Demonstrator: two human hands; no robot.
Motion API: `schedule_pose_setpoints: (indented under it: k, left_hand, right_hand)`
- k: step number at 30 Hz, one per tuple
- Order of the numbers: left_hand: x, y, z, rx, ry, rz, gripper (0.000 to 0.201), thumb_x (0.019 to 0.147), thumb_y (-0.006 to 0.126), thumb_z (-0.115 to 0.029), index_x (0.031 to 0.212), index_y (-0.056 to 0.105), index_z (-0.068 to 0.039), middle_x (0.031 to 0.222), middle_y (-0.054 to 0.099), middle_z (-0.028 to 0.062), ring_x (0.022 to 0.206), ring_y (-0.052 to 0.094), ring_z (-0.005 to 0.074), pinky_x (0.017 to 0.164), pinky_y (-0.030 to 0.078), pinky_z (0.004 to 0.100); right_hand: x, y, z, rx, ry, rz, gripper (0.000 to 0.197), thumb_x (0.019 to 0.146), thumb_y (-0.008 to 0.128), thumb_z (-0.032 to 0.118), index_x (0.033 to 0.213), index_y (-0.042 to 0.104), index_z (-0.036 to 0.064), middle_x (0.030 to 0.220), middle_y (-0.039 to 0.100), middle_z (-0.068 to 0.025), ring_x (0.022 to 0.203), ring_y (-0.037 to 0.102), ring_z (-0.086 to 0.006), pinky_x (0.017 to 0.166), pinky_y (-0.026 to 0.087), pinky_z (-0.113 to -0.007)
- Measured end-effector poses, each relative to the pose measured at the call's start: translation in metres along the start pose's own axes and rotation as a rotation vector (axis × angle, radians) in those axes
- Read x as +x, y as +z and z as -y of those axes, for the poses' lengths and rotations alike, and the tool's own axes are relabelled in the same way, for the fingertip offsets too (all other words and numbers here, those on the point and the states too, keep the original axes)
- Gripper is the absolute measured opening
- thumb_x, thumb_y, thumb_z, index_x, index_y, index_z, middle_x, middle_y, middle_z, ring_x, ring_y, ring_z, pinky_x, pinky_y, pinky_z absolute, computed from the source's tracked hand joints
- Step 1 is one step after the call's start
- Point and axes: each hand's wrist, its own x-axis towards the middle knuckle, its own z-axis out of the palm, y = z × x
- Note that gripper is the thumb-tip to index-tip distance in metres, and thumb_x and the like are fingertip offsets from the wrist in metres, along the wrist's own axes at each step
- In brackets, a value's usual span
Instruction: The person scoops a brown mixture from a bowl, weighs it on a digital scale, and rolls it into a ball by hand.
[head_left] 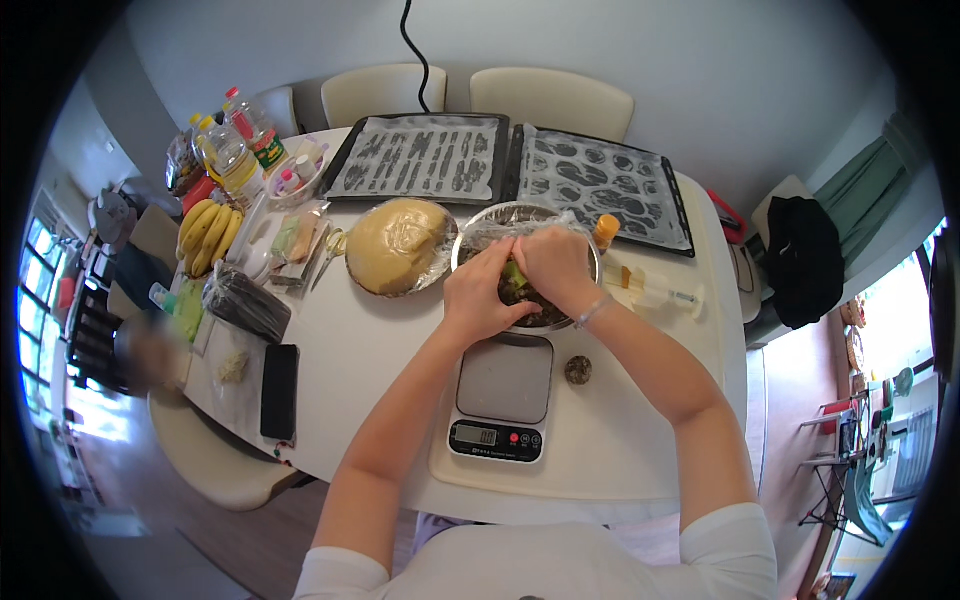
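Observation:
Both hands work over a round metal bowl (592, 262) that holds a dark, crumbly mixture (545, 317); clear plastic film (530, 222) lies along its far side. My left hand (480, 298) bends over the bowl's left side, thumb pointing inward. Bent downward beside it, my right hand (558, 268) has its fingertips mostly hidden. Between the hands shows a bright green piece (515, 276), its kind unclear. A white kitchen scale (503, 385) with a bare plate stands nearer me. Right of it sits a small dark ball (578, 370), apparently of the same mixture.
Film-covered yellow dough (398, 245) sits left of the bowl. Two paper-lined black baking trays (420, 157) (600, 185) lie behind. An orange-capped bottle (606, 232) and a syringe-like plunger (685, 300) are at right. Bananas (208, 235), oil bottles (232, 160) and a black phone (280, 392) line the left.

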Motion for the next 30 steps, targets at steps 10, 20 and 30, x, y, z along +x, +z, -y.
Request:
schedule_pose_setpoints:
  k: [10, 20, 30]
  left_hand:
    - [0.001, -0.003, -0.002, -0.004, -0.043, 0.033, 0.105, 0.056, 0.086, -0.046, 0.141, 0.041, -0.004, 0.108, 0.066, 0.0143, 0.098, 0.065, 0.0302, 0.082, 0.051, 0.0374]
    - [0.002, -0.005, -0.004, -0.047, -0.114, 0.049, 0.097, 0.061, 0.084, -0.047, 0.139, 0.042, -0.008, 0.110, 0.065, 0.0142, 0.102, 0.063, 0.0304, 0.084, 0.050, 0.0395]
    - [0.022, -0.002, -0.007, 0.091, 0.108, 0.096, 0.081, 0.069, 0.078, -0.051, 0.130, 0.048, -0.008, 0.129, 0.055, 0.0149, 0.122, 0.052, 0.0334, 0.096, 0.046, 0.0410]
  right_hand:
    - [0.020, 0.015, -0.011, 0.066, -0.088, 0.056, 0.027, 0.077, 0.061, 0.027, 0.057, 0.067, 0.0098, 0.059, 0.063, -0.0068, 0.058, 0.064, -0.0251, 0.050, 0.048, -0.040]
    - [0.005, -0.007, 0.006, 0.217, -0.238, -0.302, 0.025, 0.077, 0.065, 0.016, 0.053, 0.059, 0.0108, 0.057, 0.057, -0.0019, 0.054, 0.056, -0.0203, 0.049, 0.045, -0.033]
    - [-0.004, -0.013, -0.017, 0.156, 0.172, -0.027, 0.031, 0.082, 0.057, 0.029, 0.059, 0.067, 0.0095, 0.060, 0.063, -0.0088, 0.059, 0.063, -0.0278, 0.051, 0.048, -0.040]
